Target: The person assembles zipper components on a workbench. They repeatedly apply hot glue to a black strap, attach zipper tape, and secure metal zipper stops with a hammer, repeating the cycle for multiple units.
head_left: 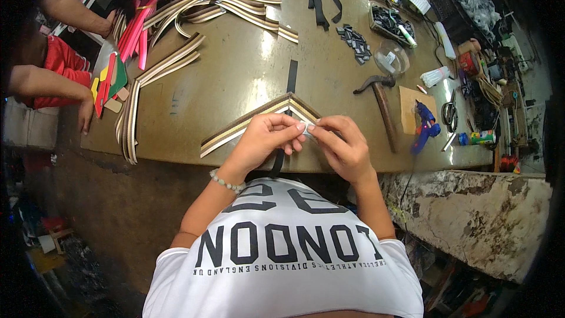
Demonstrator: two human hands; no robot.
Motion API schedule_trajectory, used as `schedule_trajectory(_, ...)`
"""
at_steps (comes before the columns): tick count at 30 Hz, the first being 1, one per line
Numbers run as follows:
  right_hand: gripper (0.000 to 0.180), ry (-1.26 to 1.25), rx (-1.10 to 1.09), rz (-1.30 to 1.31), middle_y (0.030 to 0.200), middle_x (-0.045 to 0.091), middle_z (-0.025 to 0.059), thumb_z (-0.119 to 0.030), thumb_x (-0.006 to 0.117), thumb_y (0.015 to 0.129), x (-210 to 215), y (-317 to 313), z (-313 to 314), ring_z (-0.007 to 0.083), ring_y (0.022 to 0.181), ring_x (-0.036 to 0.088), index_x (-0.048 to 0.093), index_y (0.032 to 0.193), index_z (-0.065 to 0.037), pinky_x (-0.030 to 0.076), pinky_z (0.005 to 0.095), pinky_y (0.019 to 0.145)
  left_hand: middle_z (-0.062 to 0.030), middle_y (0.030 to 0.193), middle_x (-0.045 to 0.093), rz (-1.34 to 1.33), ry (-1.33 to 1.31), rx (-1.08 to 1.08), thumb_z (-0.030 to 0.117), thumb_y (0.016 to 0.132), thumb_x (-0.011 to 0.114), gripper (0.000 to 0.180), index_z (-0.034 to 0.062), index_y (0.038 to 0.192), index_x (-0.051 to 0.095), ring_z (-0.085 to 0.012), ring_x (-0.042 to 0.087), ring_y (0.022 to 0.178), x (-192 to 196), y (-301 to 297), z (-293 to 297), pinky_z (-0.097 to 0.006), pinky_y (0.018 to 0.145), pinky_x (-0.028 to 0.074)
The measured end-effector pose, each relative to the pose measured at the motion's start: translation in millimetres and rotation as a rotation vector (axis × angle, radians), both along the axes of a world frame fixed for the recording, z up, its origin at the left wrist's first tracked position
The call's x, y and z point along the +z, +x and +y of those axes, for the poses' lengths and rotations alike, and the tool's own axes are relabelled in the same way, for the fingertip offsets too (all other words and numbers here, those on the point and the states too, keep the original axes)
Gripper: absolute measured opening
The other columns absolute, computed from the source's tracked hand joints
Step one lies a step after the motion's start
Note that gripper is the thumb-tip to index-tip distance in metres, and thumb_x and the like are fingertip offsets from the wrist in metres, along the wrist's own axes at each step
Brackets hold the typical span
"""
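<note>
Between my left hand (272, 135) and my right hand (342, 144), a small pale piece (305, 129) is pinched in the fingertips. It is too small to name. Both hands are closed on it, over the near edge of the table. Beneath them a striped brown, cream and yellow webbing strap (241, 119) lies bent in an upside-down V. A narrow black strap (292, 73) sticks out beyond its peak, and more black strap shows below, near my shirt. My fingers hide part of the webbing's right arm.
Right of my hands lie a hammer (385, 112), a blue glue gun (425, 126) on cardboard and scissors (449, 112). Farther off are black buckles (354, 44) and a clear round tub (391, 59). Striped strap bundles (130, 118) and pink straps (134, 29) lie left, near another person's hand (86, 115).
</note>
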State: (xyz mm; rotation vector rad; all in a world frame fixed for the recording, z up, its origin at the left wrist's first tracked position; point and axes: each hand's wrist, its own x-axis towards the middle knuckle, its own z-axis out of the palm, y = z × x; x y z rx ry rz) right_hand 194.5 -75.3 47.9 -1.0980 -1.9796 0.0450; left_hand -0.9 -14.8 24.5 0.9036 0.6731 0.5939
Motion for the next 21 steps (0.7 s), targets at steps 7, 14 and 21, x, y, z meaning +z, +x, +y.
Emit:
schedule_trajectory(7, 0.033, -0.909, 0.073, 1.165, 0.105, 0.065, 0.0119, -0.01, 0.066, 0.093, -21, -13, -10, 0.0131, 0.087, 0.064, 0.058, 0.12, 0.007, 0.053, 0.0238, 0.071, -0.006, 0.08, 0.069, 0.228, 0.334, 0.104, 0.013, 0.093, 0.067, 0.019, -0.0049, 0.102, 0.068, -0.0085, 0.064, 0.07, 8, 3, -11, -0.022, 0.062, 0.053)
schedule_trajectory(14, 0.019, -0.974, -0.076, 0.909, 0.081, 0.069, 0.0071, -0.012, 0.07, 0.091, -27, -6, 10, 0.0086, 0.065, 0.063, 0.066, 0.098, 0.006, 0.05, 0.0217, 0.06, -0.0069, 0.075, 0.069, 0.424, 0.576, 0.171, 0.014, 0.091, 0.069, 0.019, -0.0052, 0.095, 0.07, -0.0087, 0.063, 0.065, 0, 6, -4, -0.024, 0.06, 0.052)
schedule_trajectory(21, 0.027, -0.936, -0.269, 0.573, 0.064, 0.066, 0.0077, -0.023, 0.075, 0.084, -46, -6, 53, 0.0109, 0.057, 0.061, 0.068, 0.084, 0.003, 0.048, 0.0275, 0.053, -0.0203, 0.073, 0.067, 0.713, 0.809, 0.181, 0.022, 0.087, 0.07, 0.028, -0.0059, 0.084, 0.067, -0.0313, 0.066, 0.065, -13, 15, 36, -0.037, 0.063, 0.051)
